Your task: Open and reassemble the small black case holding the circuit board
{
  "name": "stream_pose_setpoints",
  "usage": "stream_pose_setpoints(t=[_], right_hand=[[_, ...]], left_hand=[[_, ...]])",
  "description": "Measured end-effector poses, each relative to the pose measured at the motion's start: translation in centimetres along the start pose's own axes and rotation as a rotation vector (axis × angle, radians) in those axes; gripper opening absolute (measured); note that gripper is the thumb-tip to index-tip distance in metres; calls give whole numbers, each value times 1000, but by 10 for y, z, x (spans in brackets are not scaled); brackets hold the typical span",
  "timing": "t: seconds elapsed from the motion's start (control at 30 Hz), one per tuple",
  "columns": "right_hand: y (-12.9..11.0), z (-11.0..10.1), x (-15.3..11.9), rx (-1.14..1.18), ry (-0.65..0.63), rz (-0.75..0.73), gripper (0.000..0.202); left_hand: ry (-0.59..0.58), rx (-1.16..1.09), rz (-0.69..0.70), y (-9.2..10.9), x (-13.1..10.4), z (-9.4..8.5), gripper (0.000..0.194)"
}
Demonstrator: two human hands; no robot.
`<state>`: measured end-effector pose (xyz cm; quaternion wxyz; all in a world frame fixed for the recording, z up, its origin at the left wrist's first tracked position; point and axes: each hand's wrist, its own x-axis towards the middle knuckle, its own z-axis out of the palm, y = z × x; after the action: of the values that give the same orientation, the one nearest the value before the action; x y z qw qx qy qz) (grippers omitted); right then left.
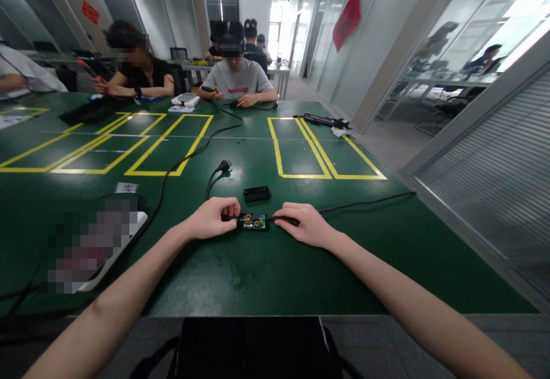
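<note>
A small power adapter with its circuit board showing (254, 222) lies on the green table between my hands. My left hand (217, 217) is closed, fingers pinching the black cable end at the adapter's left side. My right hand (307, 224) is closed too, its thumb and fingers around the black cable (286, 219) that enters from the right. Just beyond the board rests a black plastic cover (256, 194), apart from both hands. A black mains plug (224, 166) lies farther back, its cord running toward my left hand.
A white-edged device (136, 229), mostly blurred out, lies at the left with cables near it. A long black cable (174, 167) crosses the table. Yellow tape (305, 177) marks rectangles. Co-workers (238, 78) sit across the table. A black folded stand-like object (324, 121) lies at the far right.
</note>
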<state>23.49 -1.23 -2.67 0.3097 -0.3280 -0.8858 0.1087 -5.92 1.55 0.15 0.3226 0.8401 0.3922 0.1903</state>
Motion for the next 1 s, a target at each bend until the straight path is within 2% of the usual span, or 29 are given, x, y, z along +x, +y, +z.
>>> stream_pose_setpoints(t=[0.2,0.4,0.7,1.0], right_hand=[[0,-1,-1,-32,-61,-23,21],[-6,4,-1,-126,-140,-54,34],[-7,4,0,-146,-184,-80,35],[-7,9,3,-188,-117,-47,26]], left_hand=[[-6,29,13,0,-1,0,9],[39,30,55,0,-1,4,14],[55,40,133,2,-1,2,12],[57,29,130,0,1,2,14]])
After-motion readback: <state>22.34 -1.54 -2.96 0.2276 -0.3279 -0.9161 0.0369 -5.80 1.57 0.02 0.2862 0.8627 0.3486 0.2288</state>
